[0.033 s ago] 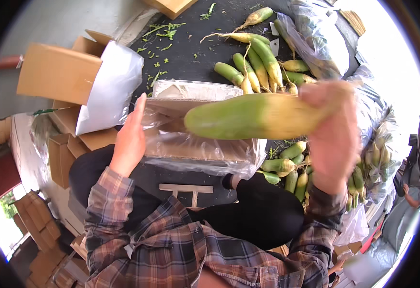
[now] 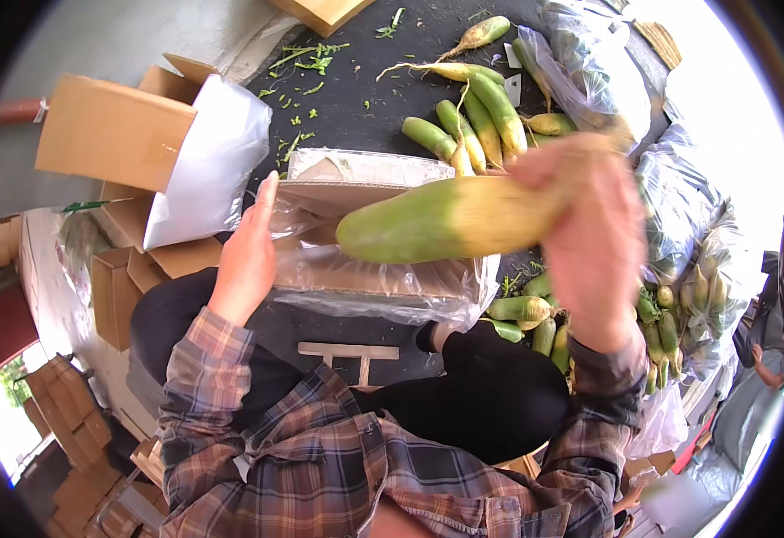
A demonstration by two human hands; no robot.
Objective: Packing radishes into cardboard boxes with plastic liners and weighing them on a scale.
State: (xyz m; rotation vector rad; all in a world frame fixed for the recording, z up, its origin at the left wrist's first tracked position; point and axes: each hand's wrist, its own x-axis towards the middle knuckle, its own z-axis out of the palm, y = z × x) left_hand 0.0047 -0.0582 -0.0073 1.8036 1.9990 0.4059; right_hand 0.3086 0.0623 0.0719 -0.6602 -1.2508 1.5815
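Observation:
A large radish [image 2: 419, 222], green at one end and pale yellow at its root end, lies level over a cardboard box [image 2: 356, 191]. Wrapped round its root end is my right hand [image 2: 596, 255], slightly smeared by motion. Clear plastic [image 2: 370, 305] lines the box and hangs over its near side. My left hand [image 2: 244, 255] rests against the box's left end with fingers stretched out, holding nothing that I can see. The radish hides part of the box's inside.
Several radishes [image 2: 500, 112] lie beyond the box on the dark mat [image 2: 356, 117]. More radishes [image 2: 522, 308] are piled right of it, near bagged ones [image 2: 715, 278]. A carton with a plastic liner [image 2: 118, 130] stands at left. A white block [image 2: 365, 167] sits behind the box.
My right hand and the radish have shifted slightly left over the box. The left hand stays at the box's left end.

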